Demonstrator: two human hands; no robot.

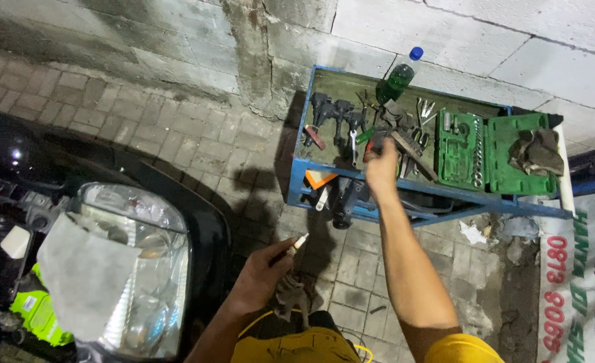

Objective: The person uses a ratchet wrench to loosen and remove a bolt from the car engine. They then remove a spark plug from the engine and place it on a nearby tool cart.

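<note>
Your right hand (382,168) is stretched out ahead of you to the middle of the frame, fingers curled down among the loose tools (405,134) on the blue tool cart (297,171); whether it has closed on one of them you cannot tell, since the back of the hand hides the fingertips. Your left hand (264,275) sits low, near the bottom centre, clamped round a slim tool (296,244) with a pale tip pointing up and to the right, toward the cart. So the cart's top tray lies up and right of the left hand, and the right hand is by far the nearer.

The long tools beside your right hand lie mostly on a slant, upper left to lower right. Just right of them an open green socket case (486,151) rests flat, a dark rag (536,151) on its lid. A green bottle (397,77) with a blue cap leans at the tray's far edge. At the lower left of the frame stands a vehicle headlight (143,269).
</note>
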